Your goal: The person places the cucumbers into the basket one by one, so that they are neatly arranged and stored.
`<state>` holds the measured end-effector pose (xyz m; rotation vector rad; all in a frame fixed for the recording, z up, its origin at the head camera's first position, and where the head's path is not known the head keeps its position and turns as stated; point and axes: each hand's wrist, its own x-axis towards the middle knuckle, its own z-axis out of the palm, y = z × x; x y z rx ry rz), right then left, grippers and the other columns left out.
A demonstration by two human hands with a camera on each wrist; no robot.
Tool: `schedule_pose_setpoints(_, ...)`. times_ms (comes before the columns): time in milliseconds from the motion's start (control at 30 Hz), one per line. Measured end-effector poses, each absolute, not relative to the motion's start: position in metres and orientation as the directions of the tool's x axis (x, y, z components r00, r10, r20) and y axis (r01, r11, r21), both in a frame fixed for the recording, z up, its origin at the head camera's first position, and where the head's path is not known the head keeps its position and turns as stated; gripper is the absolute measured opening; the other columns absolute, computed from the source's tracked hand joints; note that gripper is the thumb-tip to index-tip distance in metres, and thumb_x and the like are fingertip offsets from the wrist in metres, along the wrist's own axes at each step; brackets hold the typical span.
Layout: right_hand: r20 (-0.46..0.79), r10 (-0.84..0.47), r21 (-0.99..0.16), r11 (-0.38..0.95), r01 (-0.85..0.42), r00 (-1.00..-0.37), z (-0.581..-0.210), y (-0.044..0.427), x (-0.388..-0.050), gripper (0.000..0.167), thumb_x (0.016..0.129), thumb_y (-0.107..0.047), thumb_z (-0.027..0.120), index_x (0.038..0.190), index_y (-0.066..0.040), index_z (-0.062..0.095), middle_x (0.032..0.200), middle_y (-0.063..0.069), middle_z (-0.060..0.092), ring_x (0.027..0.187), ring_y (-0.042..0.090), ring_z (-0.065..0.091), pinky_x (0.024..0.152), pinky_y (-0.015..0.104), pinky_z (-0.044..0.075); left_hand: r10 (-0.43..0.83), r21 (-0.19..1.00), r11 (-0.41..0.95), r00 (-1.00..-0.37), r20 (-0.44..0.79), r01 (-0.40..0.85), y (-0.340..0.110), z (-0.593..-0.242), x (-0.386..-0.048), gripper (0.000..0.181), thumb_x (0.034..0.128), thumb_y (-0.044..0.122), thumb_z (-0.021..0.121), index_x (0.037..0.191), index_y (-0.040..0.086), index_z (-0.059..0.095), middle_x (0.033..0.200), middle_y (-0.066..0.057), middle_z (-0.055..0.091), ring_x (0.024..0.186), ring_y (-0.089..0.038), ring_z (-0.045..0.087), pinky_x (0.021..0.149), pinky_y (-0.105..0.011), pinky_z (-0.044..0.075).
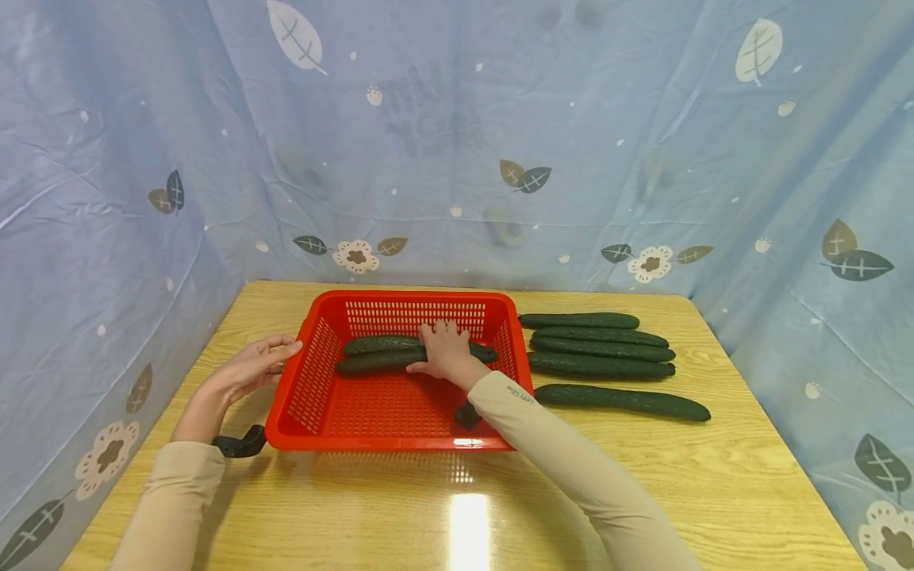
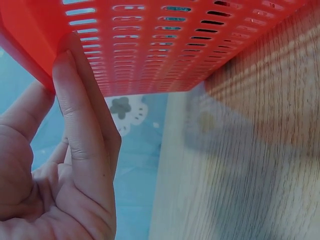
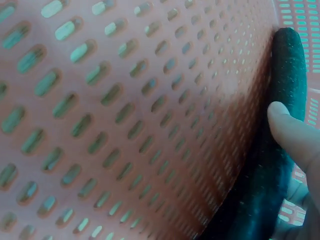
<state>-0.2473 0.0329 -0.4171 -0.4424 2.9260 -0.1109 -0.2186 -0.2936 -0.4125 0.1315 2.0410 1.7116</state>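
A red perforated plastic basket [image 1: 393, 443] stands on the table, with two dark green cucumbers inside it. My right hand [image 1: 448, 353] reaches into the basket and grips the nearer cucumber [image 1: 378, 362]. In the right wrist view its thumb lies along one side of that cucumber [image 3: 287, 70], with fingers on the far side. The farther cucumber [image 1: 378, 343] lies right behind, partly covered by the hand. At the basket's left side, my left hand [image 1: 251, 369] holds the rim between thumb and fingers, and the left wrist view shows its fingers against the rim [image 2: 30, 50].
Several more cucumbers [image 1: 600, 365] lie roughly parallel on the wooden table [image 1: 357, 515], right of the basket; one [image 1: 628, 401] is nearer the front. A patterned blue cloth [image 1: 457, 143] hangs behind and at both sides. Each wrist carries a black device [image 1: 241, 442].
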Motion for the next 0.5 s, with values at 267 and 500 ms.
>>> schedule_pose_setpoints(267,-0.205,-0.305,-0.161,0.948,-0.275,-0.930,-0.4129,0.0373,-0.2489,0.045,0.082,-0.056,0.060,0.105,-0.020,0.046,0.121,0.011,0.042,0.113,0.031,0.040,0.091,0.049,0.037,0.374,0.955,0.210,-0.885,-0.278,-0.211,-0.2941,-0.4121,-0.2187,0.021,0.0993,0.024,0.045,0.113,0.007,0.044,0.095,0.004,0.065,0.087,-0.015,0.066,0.076,-0.032,0.054)
schedule_pose_setpoints(500,-0.234,-0.343,-0.196,0.933,-0.301,-0.910,-0.4078,0.0428,-0.2496,0.042,0.083,-0.054,0.060,0.102,-0.019,0.048,0.121,0.012,0.044,0.110,0.032,0.043,0.090,0.048,0.037,0.379,0.952,0.215,-0.880,-0.285,-0.216,-0.2945,-0.4132,-0.2198,0.019,0.0995,0.024,0.044,0.112,0.009,0.046,0.094,0.004,0.066,0.087,-0.015,0.066,0.077,-0.032,0.054)
